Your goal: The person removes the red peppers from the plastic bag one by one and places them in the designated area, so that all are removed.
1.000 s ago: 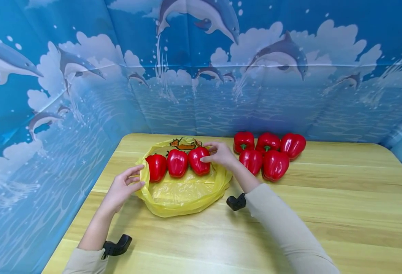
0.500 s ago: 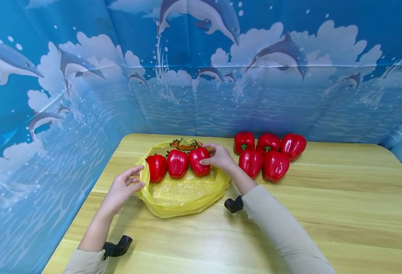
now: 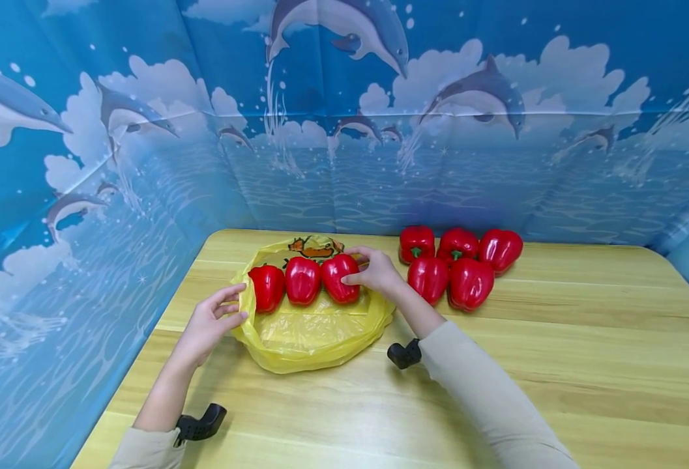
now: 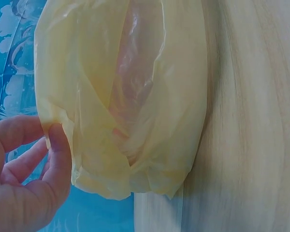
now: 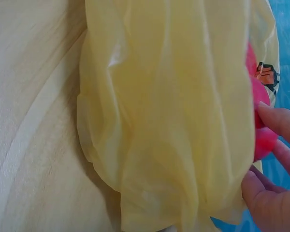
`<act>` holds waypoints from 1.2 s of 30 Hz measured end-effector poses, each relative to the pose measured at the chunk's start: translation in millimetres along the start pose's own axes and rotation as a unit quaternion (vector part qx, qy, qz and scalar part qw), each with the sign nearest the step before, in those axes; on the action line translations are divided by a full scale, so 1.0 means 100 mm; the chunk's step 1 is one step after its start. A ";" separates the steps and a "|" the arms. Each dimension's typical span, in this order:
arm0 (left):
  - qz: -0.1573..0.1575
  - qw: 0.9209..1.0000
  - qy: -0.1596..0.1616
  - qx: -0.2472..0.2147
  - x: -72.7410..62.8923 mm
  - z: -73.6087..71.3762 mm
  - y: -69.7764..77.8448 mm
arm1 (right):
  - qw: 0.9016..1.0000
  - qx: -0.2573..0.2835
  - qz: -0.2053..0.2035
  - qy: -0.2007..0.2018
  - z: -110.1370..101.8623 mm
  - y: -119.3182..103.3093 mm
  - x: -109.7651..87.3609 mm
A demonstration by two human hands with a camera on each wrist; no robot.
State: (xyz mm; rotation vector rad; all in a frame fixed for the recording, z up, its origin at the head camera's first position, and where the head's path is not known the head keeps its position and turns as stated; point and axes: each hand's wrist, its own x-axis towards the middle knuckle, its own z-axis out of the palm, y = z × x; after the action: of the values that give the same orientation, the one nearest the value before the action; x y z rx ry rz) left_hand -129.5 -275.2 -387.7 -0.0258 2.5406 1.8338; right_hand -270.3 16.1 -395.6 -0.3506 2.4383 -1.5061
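An open yellow plastic bag (image 3: 306, 358) lies on the table, its mouth facing up. Inside it, three red bell peppers stand in a row: a left one (image 3: 268, 288), a middle one (image 3: 303, 281) and a right one (image 3: 336, 279). My left hand (image 3: 206, 322) pinches the bag's left rim between thumb and fingers, as the left wrist view also shows on the yellow film (image 4: 101, 121). At the bag's right side, my right hand (image 3: 379, 272) holds the right pepper, thumb on its near side and fingers behind. In the right wrist view the bag wall covers much of the peppers (image 5: 261, 104).
Several more red bell peppers (image 3: 470, 283) sit grouped at the table's back edge, just right of the bag and close to my right forearm. A blue dolphin-print curtain (image 3: 344, 176) rises behind and left of the wooden table (image 3: 585, 339).
The right pepper has shifted slightly toward the near side with my right hand, whose thumb lies a little farther left on it. My left hand stays at the bag's rim.
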 end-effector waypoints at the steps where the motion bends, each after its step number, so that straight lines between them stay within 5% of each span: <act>1: -0.001 1.000 0.000 0.000 0.00 0.00 0.00 | 1.000 0.002 -0.001 -0.002 0.00 -0.01 -0.01; 21: -0.001 1.000 0.002 -0.004 -0.01 0.02 -0.02 | 0.998 0.062 0.003 -0.021 -0.24 -0.12 -0.34; 36: -0.005 1.000 0.000 0.001 -0.03 0.04 0.00 | 0.997 0.081 -0.007 -0.009 -0.72 -0.09 -0.78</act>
State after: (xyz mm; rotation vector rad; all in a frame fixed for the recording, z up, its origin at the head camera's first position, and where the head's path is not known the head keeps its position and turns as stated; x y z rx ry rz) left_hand -126.4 -271.3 -388.5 -0.0401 2.5385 1.8268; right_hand -221.4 98.7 -349.7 -0.3470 2.2842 -1.6849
